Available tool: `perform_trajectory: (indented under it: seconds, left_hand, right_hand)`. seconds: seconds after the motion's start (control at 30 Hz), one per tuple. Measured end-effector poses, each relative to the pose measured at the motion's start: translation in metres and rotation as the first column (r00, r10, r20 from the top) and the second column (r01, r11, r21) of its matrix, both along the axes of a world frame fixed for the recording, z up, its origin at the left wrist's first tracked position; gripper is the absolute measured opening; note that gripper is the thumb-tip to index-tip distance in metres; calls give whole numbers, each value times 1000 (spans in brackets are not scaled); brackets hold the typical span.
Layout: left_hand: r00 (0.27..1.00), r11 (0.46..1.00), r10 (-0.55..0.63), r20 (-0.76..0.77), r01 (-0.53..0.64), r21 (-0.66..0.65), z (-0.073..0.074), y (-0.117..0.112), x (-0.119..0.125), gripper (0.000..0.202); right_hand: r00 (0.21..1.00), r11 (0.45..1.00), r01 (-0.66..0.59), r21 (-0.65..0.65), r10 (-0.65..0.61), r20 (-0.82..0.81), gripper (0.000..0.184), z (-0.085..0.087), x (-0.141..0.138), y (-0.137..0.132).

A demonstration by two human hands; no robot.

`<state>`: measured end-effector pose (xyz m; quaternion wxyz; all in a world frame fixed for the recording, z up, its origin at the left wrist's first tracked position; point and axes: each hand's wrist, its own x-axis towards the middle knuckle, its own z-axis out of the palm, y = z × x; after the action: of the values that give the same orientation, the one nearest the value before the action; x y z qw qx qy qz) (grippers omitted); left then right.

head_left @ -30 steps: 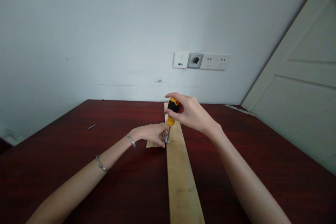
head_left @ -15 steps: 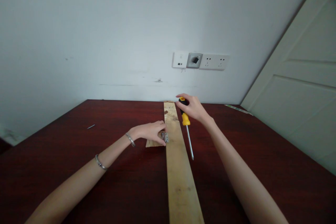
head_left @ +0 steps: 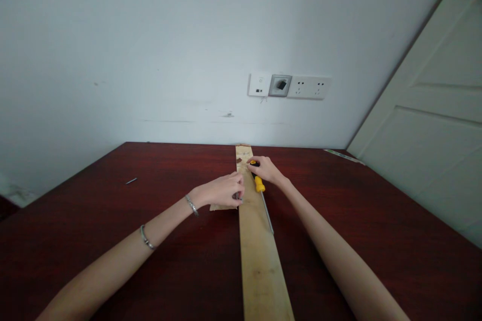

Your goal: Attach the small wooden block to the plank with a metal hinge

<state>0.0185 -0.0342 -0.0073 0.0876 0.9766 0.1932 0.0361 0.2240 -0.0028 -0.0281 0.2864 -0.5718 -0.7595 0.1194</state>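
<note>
head view: my left hand, fingers drawn together on small metal fitting at plank's left edge; my right hand, fingers clamped around screwdriver handle, tip at plank's right edge, apart from fitting. progress, as judged: plank and short wood piece already side by side; fixing of fitting hidden behind my fingers, cannot tell whether complete. materials: plank pale, long, flat, rough-patched at far end; screwdriver handle black-and-yellow, shaft slim steel; tabletop dark red, smooth-grained.
</note>
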Motion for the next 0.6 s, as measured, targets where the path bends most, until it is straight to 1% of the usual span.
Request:
perform_trajectory:
  seconds: [0.1,0.2,0.3,0.47,0.6]
  left_hand:
    - [1000,997,-9,-24,10,77,-2,-1,2,10]
    - [999,995,-19,-35,22,99,-4,-2,3,10]
    - [999,995,-25,-42,29,94,-2,-3,3,8]
    - [999,999,-15,-38,17,40,1,-2,3,4]
    - [1000,1000,-19,-15,19,12,0,0,3,2]
  right_hand:
    - [1000,1000,3,-17,-3,11,26,-6,-1,2]
    - [1000,999,8,-35,-7,22,27,-11,-2,3]
    - [1000,999,5,-46,-4,26,27,-14,-1,5]
    - [1000,999,-7,-41,8,26,28,-16,-1,4]
    - [1000,999,-14,-33,15,28,27,-17,-2,4]
